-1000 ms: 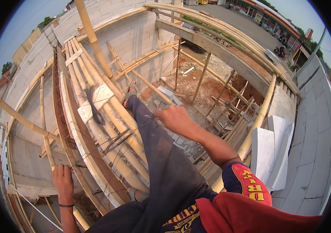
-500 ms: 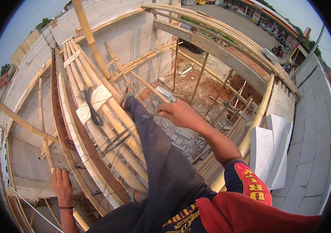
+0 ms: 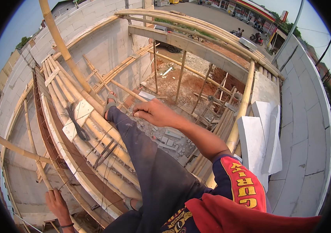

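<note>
My left hand (image 3: 57, 206) is low on the left, beyond the timber formwork (image 3: 70, 149). Its fingers are closed on a thin dark wire (image 3: 69, 181), close to a bamboo pole. Over my raised leg, my right hand (image 3: 153, 112) is pinched shut; a fine wire appears to run from its fingertips, though it is hard to make out. Between the hands lie bamboo poles (image 3: 113, 173) side by side. On them rest a bundle of dark wire (image 3: 76, 124), beside a pale board (image 3: 83, 110), and a dark two-handled tool like pincers (image 3: 105, 156).
My sandalled feet (image 3: 111, 101) stand on the bamboo high above a rubble-strewn floor (image 3: 169, 141). White blocks (image 3: 253, 138) lean near a block wall (image 3: 301, 128) on the right. An upright bamboo pole (image 3: 58, 33) rises at the far left. A concrete beam (image 3: 188, 42) spans the back.
The view has shifted, so the scaffold sits further left and lower in it. My left hand has gone lower, with its fingers curled. My right hand keeps its pinch over my leg.
</note>
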`<action>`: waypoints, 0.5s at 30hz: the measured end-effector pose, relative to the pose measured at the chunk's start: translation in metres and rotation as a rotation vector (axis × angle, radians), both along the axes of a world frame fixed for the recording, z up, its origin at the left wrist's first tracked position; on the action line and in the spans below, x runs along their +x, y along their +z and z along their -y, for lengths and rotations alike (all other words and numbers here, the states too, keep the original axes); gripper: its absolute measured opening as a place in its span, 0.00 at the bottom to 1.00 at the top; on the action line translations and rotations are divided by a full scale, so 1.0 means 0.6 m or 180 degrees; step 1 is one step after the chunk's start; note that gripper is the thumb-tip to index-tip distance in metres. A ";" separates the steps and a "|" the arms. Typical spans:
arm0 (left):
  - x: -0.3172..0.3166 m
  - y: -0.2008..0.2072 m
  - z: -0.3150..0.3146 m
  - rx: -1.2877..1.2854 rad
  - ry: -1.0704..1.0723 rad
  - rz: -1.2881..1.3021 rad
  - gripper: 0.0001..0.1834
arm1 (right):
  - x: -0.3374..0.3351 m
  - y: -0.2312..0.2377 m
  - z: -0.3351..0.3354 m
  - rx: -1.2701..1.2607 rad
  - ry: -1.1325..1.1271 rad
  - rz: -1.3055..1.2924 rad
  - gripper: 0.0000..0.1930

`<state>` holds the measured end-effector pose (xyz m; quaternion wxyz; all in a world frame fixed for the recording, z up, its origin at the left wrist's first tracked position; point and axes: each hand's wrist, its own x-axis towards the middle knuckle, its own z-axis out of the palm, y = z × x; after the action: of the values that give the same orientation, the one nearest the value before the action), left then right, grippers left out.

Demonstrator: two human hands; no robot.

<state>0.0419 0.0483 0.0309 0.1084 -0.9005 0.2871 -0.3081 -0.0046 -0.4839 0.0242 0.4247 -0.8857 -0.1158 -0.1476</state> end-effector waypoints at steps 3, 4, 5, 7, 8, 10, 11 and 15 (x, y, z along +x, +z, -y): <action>0.009 -0.002 0.000 -0.0040 -0.0232 0.0323 0.08 | 0.000 -0.010 -0.015 -0.1345 -0.0390 -0.0205 0.10; 0.011 -0.002 -0.004 -0.0059 -0.0290 0.0469 0.08 | 0.000 -0.013 -0.016 -0.1596 -0.0034 -0.0677 0.09; 0.012 -0.002 -0.011 -0.0145 -0.0093 0.0309 0.08 | -0.001 -0.016 -0.015 -0.1888 0.0349 -0.1179 0.08; 0.014 0.000 -0.027 -0.0340 0.0304 -0.0029 0.08 | 0.003 -0.016 -0.008 -0.1243 0.1469 -0.1682 0.08; 0.014 0.000 -0.036 -0.0203 0.0425 0.0032 0.08 | 0.005 -0.015 -0.003 -0.0925 0.2035 -0.1936 0.08; 0.014 0.002 -0.052 0.0031 0.0717 0.0097 0.08 | 0.005 -0.012 0.007 0.0068 0.2365 -0.1586 0.08; 0.013 0.002 -0.057 0.0076 0.0653 0.0058 0.08 | 0.005 -0.010 0.011 0.0555 0.2543 -0.1361 0.08; 0.012 -0.006 -0.059 0.0120 0.0186 -0.0097 0.08 | 0.017 -0.011 0.014 0.0864 0.0765 -0.0646 0.07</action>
<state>0.0492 0.0835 0.0271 0.1300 -0.9108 0.2681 -0.2856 0.0057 -0.4922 0.0175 0.5642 -0.8105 -0.1563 -0.0200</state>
